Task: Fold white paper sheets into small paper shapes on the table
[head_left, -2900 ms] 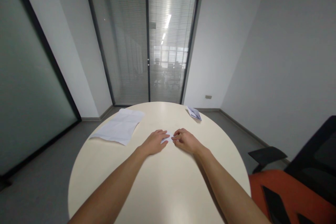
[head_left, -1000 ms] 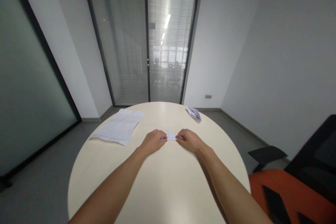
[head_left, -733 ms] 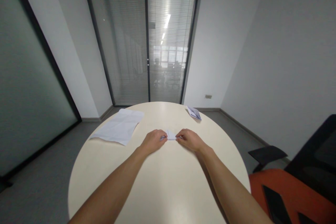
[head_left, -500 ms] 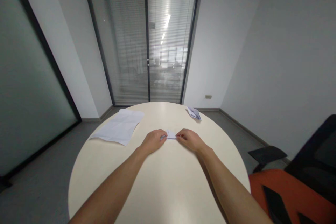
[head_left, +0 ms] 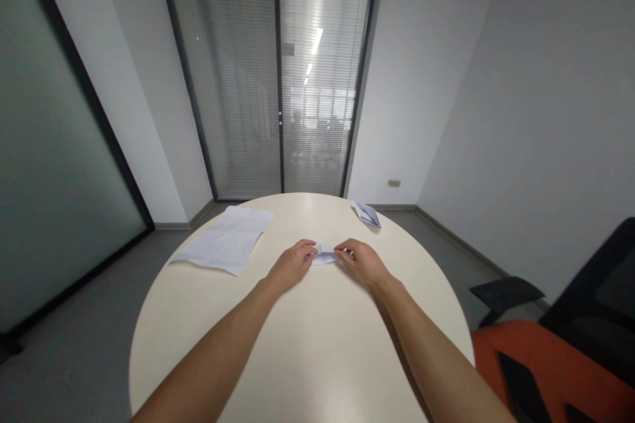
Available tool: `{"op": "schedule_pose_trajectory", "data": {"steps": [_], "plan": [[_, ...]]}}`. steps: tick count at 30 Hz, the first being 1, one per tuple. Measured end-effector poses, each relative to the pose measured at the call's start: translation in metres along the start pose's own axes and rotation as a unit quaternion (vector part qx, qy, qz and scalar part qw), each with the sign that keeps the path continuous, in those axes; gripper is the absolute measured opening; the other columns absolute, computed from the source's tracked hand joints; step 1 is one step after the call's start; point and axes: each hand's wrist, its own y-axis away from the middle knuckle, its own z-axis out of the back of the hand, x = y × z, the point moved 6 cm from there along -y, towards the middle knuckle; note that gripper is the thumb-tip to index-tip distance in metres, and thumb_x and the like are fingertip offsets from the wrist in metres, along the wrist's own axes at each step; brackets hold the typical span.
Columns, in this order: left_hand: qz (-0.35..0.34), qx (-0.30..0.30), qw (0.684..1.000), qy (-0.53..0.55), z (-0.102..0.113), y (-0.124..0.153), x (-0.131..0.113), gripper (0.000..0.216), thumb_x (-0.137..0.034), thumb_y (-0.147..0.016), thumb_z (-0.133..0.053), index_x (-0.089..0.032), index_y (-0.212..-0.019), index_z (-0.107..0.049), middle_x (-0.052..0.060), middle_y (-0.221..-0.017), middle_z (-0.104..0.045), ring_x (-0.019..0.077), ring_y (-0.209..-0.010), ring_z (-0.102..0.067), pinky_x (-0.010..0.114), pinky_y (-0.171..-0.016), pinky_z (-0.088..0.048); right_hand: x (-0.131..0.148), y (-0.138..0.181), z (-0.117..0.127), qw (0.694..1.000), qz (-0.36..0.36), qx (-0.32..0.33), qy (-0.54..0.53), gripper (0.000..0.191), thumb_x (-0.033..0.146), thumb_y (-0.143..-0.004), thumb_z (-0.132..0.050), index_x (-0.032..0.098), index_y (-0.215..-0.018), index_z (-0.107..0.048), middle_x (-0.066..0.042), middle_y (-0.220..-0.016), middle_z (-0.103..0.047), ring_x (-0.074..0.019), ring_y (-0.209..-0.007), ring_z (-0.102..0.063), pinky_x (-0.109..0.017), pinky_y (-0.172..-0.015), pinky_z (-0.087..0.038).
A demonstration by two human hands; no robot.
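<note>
A small folded white paper point(head_left: 325, 255) lies near the middle of the round cream table point(head_left: 302, 337). My left hand point(head_left: 292, 264) pinches its left end with curled fingers. My right hand point(head_left: 361, 261) pinches its right end the same way. Both hands rest low on the tabletop, with the paper stretched between them. Most of the paper's ends are hidden under my fingertips.
A creased white sheet point(head_left: 225, 238) lies flat at the table's far left. Another folded paper piece point(head_left: 368, 213) sits at the far right edge. An orange and black chair point(head_left: 560, 357) stands at the right. Glass doors with blinds point(head_left: 278, 86) are beyond the table.
Both hands have shifted slightly away from me with the folded paper. The paper now shows a little wider between my fingertips. Nothing else on the table has moved.
</note>
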Motion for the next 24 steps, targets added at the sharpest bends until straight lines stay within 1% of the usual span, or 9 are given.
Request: {"op": "schedule_pose_trajectory", "data": {"steps": [4,7,11,14,20,24], "plan": [[0.000,-0.015,0.999,0.031,-0.001,-0.002,0.000,0.027,-0.010,-0.091,-0.051,-0.021,-0.110,-0.067,0.006,-0.126,-0.062,0.0162,-0.103,-0.065,0.030,-0.095,-0.053,0.003,-0.001,0.004,1.000,-0.011,-0.023,-0.017,0.027,0.040,-0.094,-0.057,0.023,-0.105,-0.074,-0.006,-0.100,-0.075,-0.0189,-0.080,-0.067,-0.030,-0.074,-0.051],[-0.002,-0.024,0.999,0.047,-0.002,-0.003,0.000,0.031,-0.009,-0.090,-0.051,-0.021,-0.117,-0.063,0.006,-0.123,-0.061,0.0153,-0.097,-0.065,0.030,-0.093,-0.054,0.005,-0.001,0.006,0.999,-0.012,-0.032,-0.023,0.027,0.040,-0.094,-0.057,0.023,-0.106,-0.074,-0.006,-0.100,-0.076,-0.0199,-0.081,-0.068,-0.031,-0.076,-0.051],[0.012,-0.031,0.998,0.061,-0.001,-0.002,0.001,0.037,-0.009,-0.089,-0.052,-0.022,-0.122,-0.059,0.005,-0.125,-0.060,0.0137,-0.088,-0.066,0.030,-0.089,-0.055,0.004,-0.002,0.006,0.998,-0.018,-0.039,-0.045,0.026,0.037,-0.094,-0.057,0.022,-0.111,-0.071,-0.006,-0.100,-0.076,-0.0200,-0.082,-0.069,-0.032,-0.077,-0.052],[0.019,-0.036,0.997,0.064,-0.001,-0.002,0.002,0.039,-0.008,-0.088,-0.051,-0.022,-0.124,-0.058,0.006,-0.128,-0.060,0.0140,-0.089,-0.066,0.031,-0.090,-0.055,0.002,-0.002,0.004,0.997,-0.013,-0.046,-0.064,0.027,0.033,-0.094,-0.057,0.022,-0.116,-0.068,-0.006,-0.099,-0.076,-0.0195,-0.084,-0.069,-0.033,-0.078,-0.053],[0.043,-0.058,0.994,0.078,-0.001,-0.005,0.009,0.042,-0.005,-0.086,-0.051,-0.021,-0.124,-0.059,0.007,-0.131,-0.059,0.0143,-0.092,-0.066,0.030,-0.089,-0.056,0.003,-0.001,-0.003,0.992,0.024,-0.046,-0.113,0.036,0.027,-0.093,-0.057,0.025,-0.129,-0.057,-0.007,-0.112,-0.074,-0.0189,-0.097,-0.070,-0.034,-0.084,-0.055],[0.082,-0.060,0.991,0.088,-0.001,-0.005,0.013,0.041,-0.007,-0.086,-0.054,-0.021,-0.124,-0.059,0.006,-0.132,-0.061,0.0131,-0.084,-0.068,0.030,-0.088,-0.056,0.010,0.000,-0.006,0.991,0.040,-0.029,-0.125,0.042,0.026,-0.094,-0.056,0.026,-0.135,-0.051,-0.008,-0.120,-0.072,-0.0195,-0.103,-0.069,-0.036,-0.088,-0.054]]}}
